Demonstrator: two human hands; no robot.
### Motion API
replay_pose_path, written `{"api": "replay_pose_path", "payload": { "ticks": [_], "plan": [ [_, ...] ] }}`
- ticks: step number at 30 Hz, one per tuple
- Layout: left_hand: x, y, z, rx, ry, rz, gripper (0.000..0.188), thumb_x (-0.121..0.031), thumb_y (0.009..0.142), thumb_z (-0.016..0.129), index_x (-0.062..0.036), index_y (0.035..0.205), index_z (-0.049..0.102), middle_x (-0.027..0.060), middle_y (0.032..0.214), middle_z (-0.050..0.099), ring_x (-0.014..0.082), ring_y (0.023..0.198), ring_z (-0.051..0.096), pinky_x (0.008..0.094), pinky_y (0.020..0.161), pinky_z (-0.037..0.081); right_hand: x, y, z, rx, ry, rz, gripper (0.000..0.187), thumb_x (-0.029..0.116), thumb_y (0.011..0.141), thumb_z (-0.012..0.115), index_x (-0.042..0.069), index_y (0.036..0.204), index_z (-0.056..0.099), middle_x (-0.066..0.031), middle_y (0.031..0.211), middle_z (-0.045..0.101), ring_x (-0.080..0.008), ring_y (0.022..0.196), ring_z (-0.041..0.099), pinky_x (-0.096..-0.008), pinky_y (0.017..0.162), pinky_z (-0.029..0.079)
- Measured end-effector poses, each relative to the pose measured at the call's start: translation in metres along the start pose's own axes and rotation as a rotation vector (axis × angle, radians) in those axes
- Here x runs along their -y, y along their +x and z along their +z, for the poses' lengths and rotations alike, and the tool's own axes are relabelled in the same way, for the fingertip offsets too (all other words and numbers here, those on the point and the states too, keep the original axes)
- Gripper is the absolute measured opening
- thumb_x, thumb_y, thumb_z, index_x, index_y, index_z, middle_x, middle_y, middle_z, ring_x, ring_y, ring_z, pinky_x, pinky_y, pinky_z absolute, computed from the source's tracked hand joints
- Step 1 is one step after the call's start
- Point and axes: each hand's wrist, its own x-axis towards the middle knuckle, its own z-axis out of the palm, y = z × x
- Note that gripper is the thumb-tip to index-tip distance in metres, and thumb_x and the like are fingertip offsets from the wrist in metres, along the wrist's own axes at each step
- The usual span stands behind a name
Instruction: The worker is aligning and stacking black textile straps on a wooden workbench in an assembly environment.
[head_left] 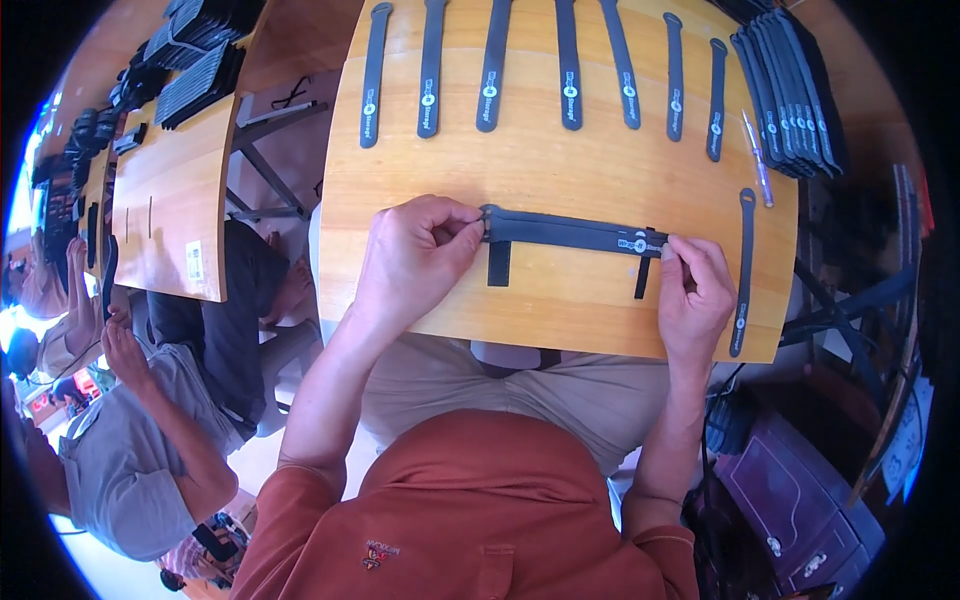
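A dark grey strap with a pale printed mark lies crosswise over the wooden table, held at both ends. At its left end, my left hand pinches it between thumb and fingers. My right hand grips the other end, near the printed mark. A short wide black strip sticks out below the strap near its left end. Below the right part shows a narrower black strip; whether either strip is attached cannot be seen.
Several similar straps lie in a row along the far side. A bundle of straps sits at the far right beside a thin pen-like tool. One strap lies by the right edge. At left, a co-worker sits by another table.
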Motion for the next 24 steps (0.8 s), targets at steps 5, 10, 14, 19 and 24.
{"api": "replay_pose_path", "payload": {
  "ticks": [5,10,14,19,24],
  "plan": [
    [-0.003,-0.002,0.001,-0.046,0.086,0.079,0.013,-0.003,0.089,0.076,0.0048,0.1,0.075,0.0145,0.084,0.075,0.0179,0.07,0.073,0.0306,0.065,0.057,0.002,0.0,0.0,-0.002,0.003,0.0,0.014,-0.008,0.09,0.07,-0.005,0.103,0.074,-0.0152,0.096,0.07,-0.0247,0.082,0.071,-0.0318,0.072,0.055],
    [-0.007,-0.008,0.005,-0.118,0.207,0.226,0.012,-0.002,0.088,0.076,0.0015,0.1,0.074,0.016,0.089,0.071,0.027,0.073,0.073,0.0347,0.066,0.058,0.0,-0.001,0.0,-0.016,0.003,-0.009,0.015,-0.008,0.089,0.069,-0.006,0.103,0.073,-0.0166,0.096,0.07,-0.0281,0.083,0.071,-0.0337,0.073,0.056],
    [0.0,-0.013,0.01,-0.169,0.285,0.346,0.014,-0.002,0.087,0.076,0.0002,0.1,0.073,0.0153,0.091,0.07,0.0304,0.076,0.073,0.0366,0.066,0.058,-0.001,-0.002,0.001,-0.026,-0.008,-0.031,0.016,-0.007,0.088,0.068,-0.005,0.103,0.073,-0.0173,0.095,0.071,-0.0306,0.084,0.071,-0.0357,0.075,0.056],
    [-0.005,-0.027,0.023,-0.245,0.471,0.565,0.021,-0.004,0.086,0.076,-0.0023,0.107,0.073,0.013,0.103,0.069,0.0301,0.094,0.072,0.0399,0.076,0.059,0.0,-0.001,0.0,-0.041,-0.015,-0.045,0.014,-0.006,0.089,0.068,-0.003,0.102,0.073,-0.0174,0.094,0.07,-0.0326,0.083,0.071,-0.0381,0.075,0.057],
    [-0.005,-0.028,0.028,-0.17,0.68,0.743,0.032,-0.015,0.088,0.075,-0.002,0.117,0.072,0.0133,0.122,0.068,0.0326,0.122,0.062,0.0451,0.102,0.051,0.004,0.0,0.001,-0.049,-0.045,-0.085,0.011,-0.002,0.09,0.068,-0.002,0.1,0.072,-0.017,0.093,0.07,-0.0351,0.084,0.071,-0.0409,0.075,0.057]
  ]
}}
